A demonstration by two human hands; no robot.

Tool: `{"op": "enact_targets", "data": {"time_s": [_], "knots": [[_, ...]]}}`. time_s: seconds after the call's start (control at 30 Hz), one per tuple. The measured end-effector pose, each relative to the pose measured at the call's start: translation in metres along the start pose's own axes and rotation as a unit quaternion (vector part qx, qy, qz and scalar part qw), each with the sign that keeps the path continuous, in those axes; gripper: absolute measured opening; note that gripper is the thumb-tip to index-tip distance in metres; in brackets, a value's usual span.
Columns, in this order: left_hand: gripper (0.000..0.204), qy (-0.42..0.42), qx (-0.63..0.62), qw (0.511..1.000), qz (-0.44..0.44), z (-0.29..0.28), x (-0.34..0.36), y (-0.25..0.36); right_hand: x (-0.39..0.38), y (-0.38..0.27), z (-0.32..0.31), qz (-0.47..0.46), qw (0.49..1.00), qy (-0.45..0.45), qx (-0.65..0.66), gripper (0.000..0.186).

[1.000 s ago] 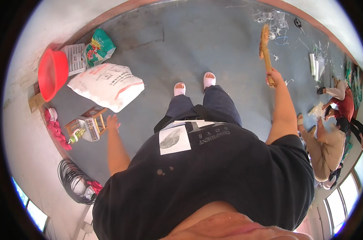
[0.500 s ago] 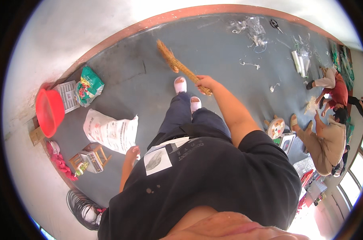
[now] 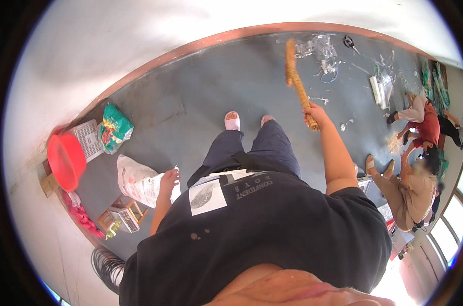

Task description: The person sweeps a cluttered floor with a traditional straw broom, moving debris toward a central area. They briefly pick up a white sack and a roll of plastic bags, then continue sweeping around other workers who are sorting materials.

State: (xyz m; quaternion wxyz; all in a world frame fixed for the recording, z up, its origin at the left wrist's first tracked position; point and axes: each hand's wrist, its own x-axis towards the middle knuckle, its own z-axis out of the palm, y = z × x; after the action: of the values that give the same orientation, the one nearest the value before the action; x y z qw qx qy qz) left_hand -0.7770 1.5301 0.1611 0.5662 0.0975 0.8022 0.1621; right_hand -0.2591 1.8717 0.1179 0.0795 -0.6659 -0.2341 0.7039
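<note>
Broom: straw broom [image 3: 296, 81] raised over the grey floor [image 3: 201, 102], bristle end pointing away toward the wall; handle end in the right hand [image 3: 313, 113]
Right grip: fist closed around the broom's lower handle
Left grip: left hand [image 3: 168, 179] hangs empty, fingers loosely spread, above a white sack [image 3: 137, 181]
Around: red basin [image 3: 65, 160], white crate [image 3: 87, 140] and green packet [image 3: 114, 130] by the wall; plastic scraps [image 3: 323, 56] lie ahead; seated person [image 3: 412, 186] at the right, well apart
</note>
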Motion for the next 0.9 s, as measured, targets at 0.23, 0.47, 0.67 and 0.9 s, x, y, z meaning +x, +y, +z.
{"op": "enact_targets", "data": {"time_s": [0.23,0.47,0.67,0.9], "knots": [[0.031,-0.018,0.076,0.997,-0.014,0.065,0.027,0.097,0.086,-0.07,0.003,0.075,0.979,-0.186,-0.024,0.036],[0.026,-0.053,0.07,0.993,-0.075,0.148,0.013,0.131,0.146,-0.129,-0.164,0.059,0.99,-0.113,0.06,0.034],[0.029,-0.077,0.188,0.979,0.02,0.219,0.011,0.225,0.137,-0.119,-0.32,0.088,0.969,-0.01,0.23,0.028],[0.03,-0.068,0.183,0.981,0.012,0.262,0.013,0.321,0.103,-0.089,-0.391,0.112,0.884,0.066,0.449,0.025]]}}
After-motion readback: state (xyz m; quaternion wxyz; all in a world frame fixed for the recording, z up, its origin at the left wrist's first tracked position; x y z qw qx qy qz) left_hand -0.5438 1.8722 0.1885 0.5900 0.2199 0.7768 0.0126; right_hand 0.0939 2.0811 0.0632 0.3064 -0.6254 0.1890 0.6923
